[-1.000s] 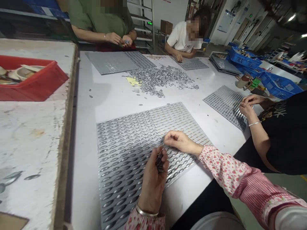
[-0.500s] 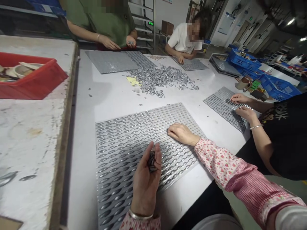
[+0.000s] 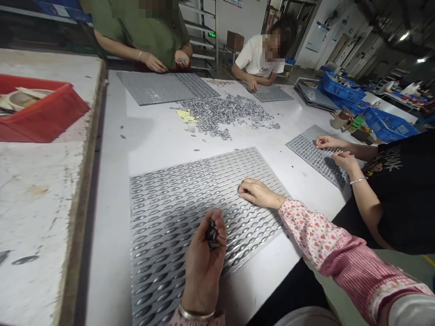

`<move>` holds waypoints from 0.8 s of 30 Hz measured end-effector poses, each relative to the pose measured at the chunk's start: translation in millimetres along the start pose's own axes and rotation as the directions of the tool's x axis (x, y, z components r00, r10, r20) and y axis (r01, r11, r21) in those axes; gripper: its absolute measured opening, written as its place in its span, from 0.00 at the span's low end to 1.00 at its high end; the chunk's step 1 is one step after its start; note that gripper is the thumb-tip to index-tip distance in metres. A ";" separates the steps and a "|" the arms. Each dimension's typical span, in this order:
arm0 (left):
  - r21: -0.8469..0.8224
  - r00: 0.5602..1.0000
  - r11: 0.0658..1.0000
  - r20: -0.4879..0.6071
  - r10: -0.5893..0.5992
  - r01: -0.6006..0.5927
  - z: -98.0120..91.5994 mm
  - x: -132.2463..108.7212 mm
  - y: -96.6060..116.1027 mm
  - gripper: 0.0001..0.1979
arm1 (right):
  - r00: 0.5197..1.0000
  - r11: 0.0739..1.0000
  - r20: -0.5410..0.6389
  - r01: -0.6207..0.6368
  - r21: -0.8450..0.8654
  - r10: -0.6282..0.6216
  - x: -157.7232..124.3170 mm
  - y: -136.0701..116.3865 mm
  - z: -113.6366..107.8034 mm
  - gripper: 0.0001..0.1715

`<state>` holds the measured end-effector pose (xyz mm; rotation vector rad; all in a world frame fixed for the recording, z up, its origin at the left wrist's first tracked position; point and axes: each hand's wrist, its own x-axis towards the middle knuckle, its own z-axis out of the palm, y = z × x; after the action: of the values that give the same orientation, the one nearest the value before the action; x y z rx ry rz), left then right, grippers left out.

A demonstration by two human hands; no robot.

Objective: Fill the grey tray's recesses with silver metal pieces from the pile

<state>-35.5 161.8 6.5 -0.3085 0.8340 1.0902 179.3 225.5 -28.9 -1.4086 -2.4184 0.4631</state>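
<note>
Bin (image 3: 50, 120), red, stood at far left. Next, on the table (image 3: 112, 226), lay a grey sheet (image 3: 180, 199) with rows of oval bumps. Above it the left hand (image 3: 204, 262) cupped small dark pieces (image 3: 212, 236); beyond lay a pile (image 3: 227, 112) of grey ones. The right hand (image 3: 260, 192), close beside the left a second earlier, was now well apart, fingers curled over the sheet (whether they pinched anything could not be told). Rightmost, a co-worker's black shirt (image 3: 408, 194) bore pale lettering (image 3: 390, 165), apparently ending "NK".

Glossy metallic-looking panel (image 3: 251, 159), matt cloth sleeve (image 3: 314, 237)
</note>
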 end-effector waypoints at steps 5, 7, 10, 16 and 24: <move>0.018 0.995 0.999 0.089 0.039 -0.041 -5.1 4.5 -3.6 0.11 | 0.999 0.994 0.008 -0.049 0.095 0.049 5.6 -6.7 4.0 0.11; 0.028 0.988 0.996 0.135 0.078 -0.083 -6.7 6.0 -4.9 0.10 | 0.998 0.991 0.035 -0.052 0.123 0.048 9.3 -10.6 5.4 0.12; 0.027 0.984 0.995 0.151 0.095 -0.100 -7.9 7.0 -5.5 0.09 | 0.996 0.995 0.081 -0.054 0.083 0.047 15.6 -15.4 8.5 0.11; 0.029 0.990 0.997 0.129 0.061 -0.065 -5.9 5.8 -4.4 0.11 | 0.976 0.980 0.111 -0.195 0.042 0.189 25.8 -22.1 11.3 0.09; 0.144 0.995 0.986 0.068 0.075 -0.084 -6.4 5.6 -14.2 0.10 | 0.979 0.700 0.072 -0.187 0.689 0.191 4.3 -43.3 2.1 0.14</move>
<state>-24.8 155.2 -4.2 -0.1180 0.8722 1.1005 142.7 208.8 -12.1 -1.2756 -1.7598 1.2622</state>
